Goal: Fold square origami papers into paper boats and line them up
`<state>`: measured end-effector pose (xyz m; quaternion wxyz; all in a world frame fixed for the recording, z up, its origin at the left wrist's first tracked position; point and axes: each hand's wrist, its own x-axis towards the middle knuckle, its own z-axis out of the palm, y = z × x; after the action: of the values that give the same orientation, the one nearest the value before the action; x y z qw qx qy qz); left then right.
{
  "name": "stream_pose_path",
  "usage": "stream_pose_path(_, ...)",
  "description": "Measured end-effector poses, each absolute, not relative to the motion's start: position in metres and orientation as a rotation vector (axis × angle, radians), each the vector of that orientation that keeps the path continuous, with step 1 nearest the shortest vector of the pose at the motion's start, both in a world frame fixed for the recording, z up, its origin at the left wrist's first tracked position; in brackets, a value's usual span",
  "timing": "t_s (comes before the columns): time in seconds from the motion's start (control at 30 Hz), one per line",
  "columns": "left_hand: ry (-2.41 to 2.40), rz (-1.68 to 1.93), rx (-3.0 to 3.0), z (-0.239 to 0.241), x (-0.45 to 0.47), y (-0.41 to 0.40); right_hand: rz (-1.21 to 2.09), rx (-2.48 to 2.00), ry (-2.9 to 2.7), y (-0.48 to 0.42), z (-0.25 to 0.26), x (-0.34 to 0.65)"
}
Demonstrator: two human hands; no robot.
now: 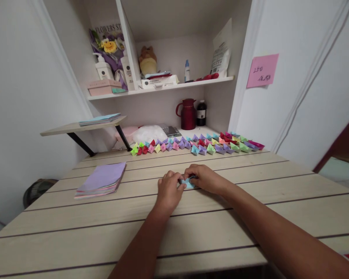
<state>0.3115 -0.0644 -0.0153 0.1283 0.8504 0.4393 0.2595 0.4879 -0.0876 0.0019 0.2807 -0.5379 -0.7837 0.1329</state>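
Observation:
A small folded piece of light blue paper (188, 183) is pinched between my two hands, close above the middle of the wooden table (209, 240). My left hand (170, 189) grips its left end with thumb and fingers. On the right end, my right hand (204, 177) has its fingers closed, and they cover part of the folds. Beyond the hands stand rows of folded paper boats (202, 149) in several colours. To the left lies a stack of square coloured paper (103, 179), purple sheet uppermost.
A small raised shelf (64, 129) with blue paper (100, 119) on it stands at the back left. Behind the boats are a red jug (188, 114), a dark bottle (201, 113) and a white plastic bag (150, 133). A pink note (262, 70) hangs on the right wall.

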Motion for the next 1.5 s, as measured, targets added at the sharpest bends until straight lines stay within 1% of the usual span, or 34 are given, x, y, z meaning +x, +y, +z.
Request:
stream_pose_path(0.4, 1.250, 0.772, 2.460, -0.012, 0.311, -0.066, 0.249, -1.668, -2.054, -0.083, -0.001, 0.488)
stream_pose_path(0.6, 1.266, 0.765, 2.457, -0.009, 0.312, -0.068, 0.233, -1.702, -1.981, -0.084, -0.001, 0.481)
stream_pose_path(0.97, 1.240, 0.768, 2.456, -0.010, 0.310, -0.062, 0.306, -1.687, -1.942, -0.080, -0.006, 0.483)
stream_pose_path(1.3, 1.213, 0.815, 2.372, -0.012, 0.309, -0.057, 0.573, -1.453, -2.087, -0.087, 0.005, 0.504)
stream_pose_path(1.5, 1.207, 0.839, 2.296, -0.014, 0.310, -0.054, 0.613, -1.435, -2.053, -0.086, 0.001, 0.506)
